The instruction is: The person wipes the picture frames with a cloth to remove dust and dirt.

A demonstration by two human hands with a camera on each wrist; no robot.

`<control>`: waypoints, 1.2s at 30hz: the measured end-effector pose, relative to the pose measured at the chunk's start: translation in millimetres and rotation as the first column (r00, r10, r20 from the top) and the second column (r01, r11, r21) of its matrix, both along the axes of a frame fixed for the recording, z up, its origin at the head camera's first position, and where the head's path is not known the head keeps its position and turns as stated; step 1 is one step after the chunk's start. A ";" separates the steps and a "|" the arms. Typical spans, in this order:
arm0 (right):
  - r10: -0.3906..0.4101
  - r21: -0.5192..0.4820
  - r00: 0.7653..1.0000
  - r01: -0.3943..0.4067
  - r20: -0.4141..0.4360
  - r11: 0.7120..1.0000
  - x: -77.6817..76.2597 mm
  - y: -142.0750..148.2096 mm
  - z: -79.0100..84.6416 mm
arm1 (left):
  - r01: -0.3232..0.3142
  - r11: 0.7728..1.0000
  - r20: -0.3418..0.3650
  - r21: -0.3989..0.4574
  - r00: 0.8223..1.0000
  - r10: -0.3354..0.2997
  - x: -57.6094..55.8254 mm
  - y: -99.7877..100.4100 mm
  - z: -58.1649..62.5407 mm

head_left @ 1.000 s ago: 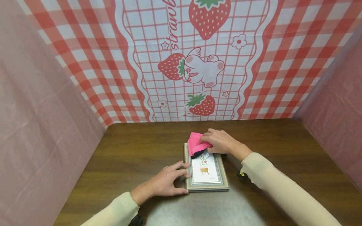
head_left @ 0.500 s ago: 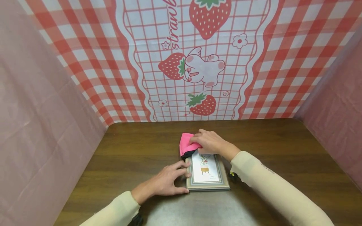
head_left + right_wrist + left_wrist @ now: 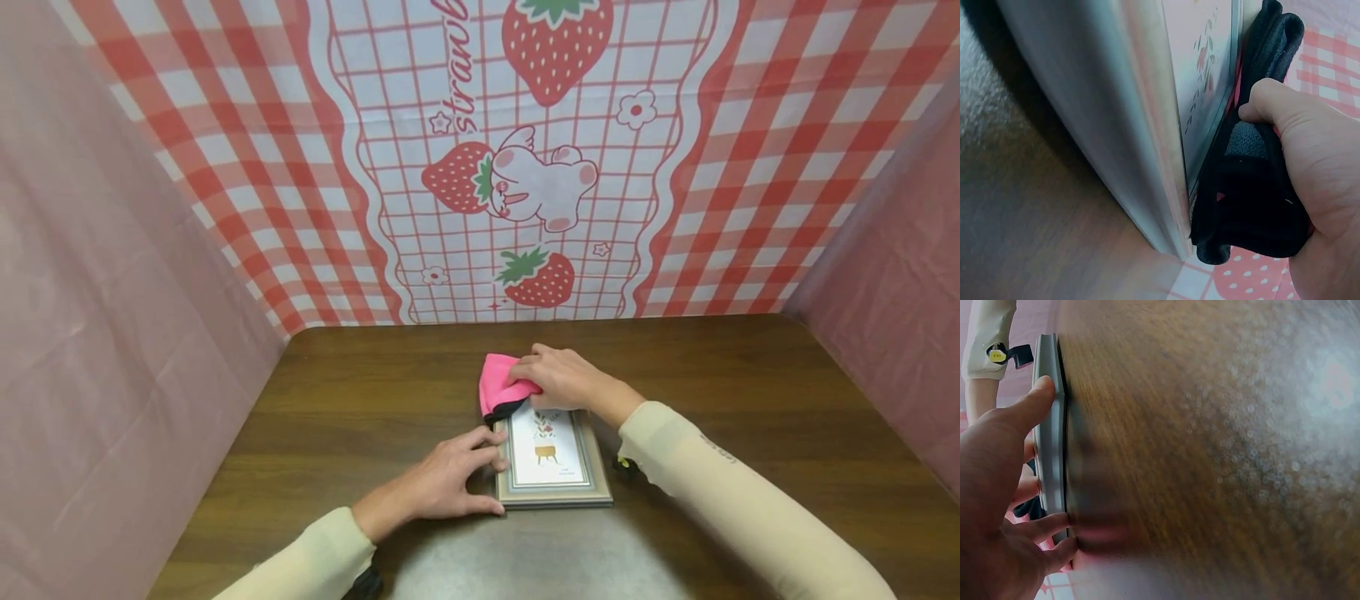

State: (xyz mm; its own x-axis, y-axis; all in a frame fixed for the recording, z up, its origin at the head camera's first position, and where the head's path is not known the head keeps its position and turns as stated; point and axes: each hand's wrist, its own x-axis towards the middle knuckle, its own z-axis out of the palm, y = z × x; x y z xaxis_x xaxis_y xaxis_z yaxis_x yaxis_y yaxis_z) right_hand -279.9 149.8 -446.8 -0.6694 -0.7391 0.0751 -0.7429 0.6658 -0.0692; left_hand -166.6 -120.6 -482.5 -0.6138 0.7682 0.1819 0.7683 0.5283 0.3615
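A picture frame [image 3: 555, 493] with a silvery-beige border lies flat on the wooden table, its print showing a plant above a brown pot on legs. Along its left edge rests my left hand [image 3: 450, 479], fingers spread and thumb at the near corner. In the left wrist view the thumb of that left hand [image 3: 997, 462] touches the frame's side [image 3: 1051, 431]. My right hand [image 3: 562, 379] grips a folded pink cloth [image 3: 497, 383] with black trim over the frame's far left corner. The right wrist view shows the cloth's dark grey underside [image 3: 1246, 142] against the frame, with the thumb pressing the folds.
A red-and-white checked strawberry-print backdrop [image 3: 536, 192] hangs behind the table [image 3: 360, 375]. Pink fabric walls [image 3: 127, 300] close off both sides. Bright light reflects off the table's front part.
My right hand has moved the pink cloth left along the frame's far end, then slightly back right in the last half second. The left hand stays at the frame's edge.
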 end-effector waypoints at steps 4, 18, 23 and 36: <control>-0.015 0.003 1.000 0.015 0.013 1.000 1.4 6.1 0.8 | -0.003 1.000 0.006 0.003 1.000 0.003 0.0 1.4 -2.0; -0.093 0.005 0.994 0.092 0.063 0.996 3.7 47.2 0.3 | -0.026 1.000 0.070 -0.015 0.997 0.027 2.6 3.6 -1.4; -0.133 -0.015 0.988 0.135 0.084 0.991 5.9 64.1 -1.6 | -0.035 0.999 0.066 -0.017 0.997 0.036 3.1 3.7 0.7; -0.155 -0.039 0.982 0.160 0.107 0.986 4.6 71.9 -3.0 | -0.010 0.999 0.066 -0.032 0.998 0.013 -1.6 1.9 3.9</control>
State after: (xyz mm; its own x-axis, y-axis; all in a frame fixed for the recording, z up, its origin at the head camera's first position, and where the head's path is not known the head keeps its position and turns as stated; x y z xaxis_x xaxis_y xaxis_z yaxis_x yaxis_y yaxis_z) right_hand -275.3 221.7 -449.8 -0.7832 -0.6209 0.0321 -0.6161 0.7682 -0.1739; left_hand -168.1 -118.7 -478.5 -0.6326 0.7657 0.1166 0.7369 0.5488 0.3947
